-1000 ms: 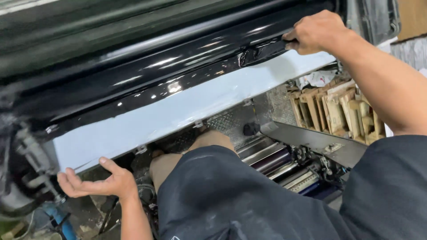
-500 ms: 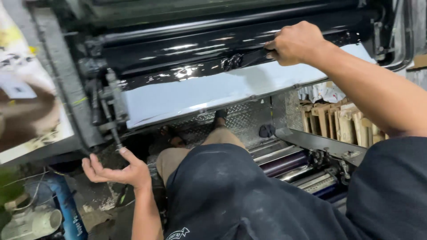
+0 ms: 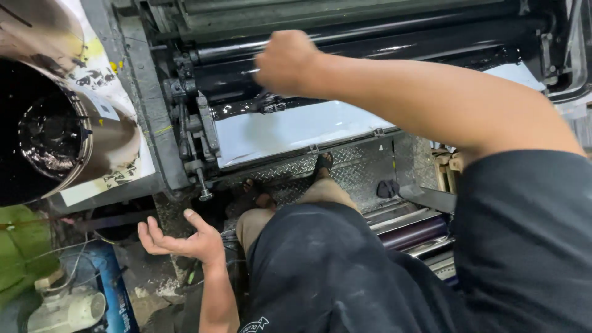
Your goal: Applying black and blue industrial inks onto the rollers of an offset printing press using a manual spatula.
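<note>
My right hand (image 3: 287,61) is a closed fist over the glossy black rollers (image 3: 401,46) of a printing machine. Motion blur and the fingers hide whether it holds anything. Below the rollers a white sheet (image 3: 296,129) lies along the machine's front. My left hand (image 3: 182,240) hangs low at the left with its palm up, fingers spread and nothing in it, near the machine's grey side frame (image 3: 148,105). My knee in dark shorts (image 3: 320,265) fills the lower middle. My sandalled foot (image 3: 322,163) rests on the metal tread plate (image 3: 364,166).
An open can of black ink (image 3: 52,135) sits on stained paper at the upper left. A blue container (image 3: 114,290) and a green object (image 3: 21,253) are on the floor at the lower left. More rollers (image 3: 413,234) lie at the lower right.
My right hand has slid left along the black rollers, from their right end to the left part. The view has swung left, bringing the ink can in. My left hand stays open and low.
</note>
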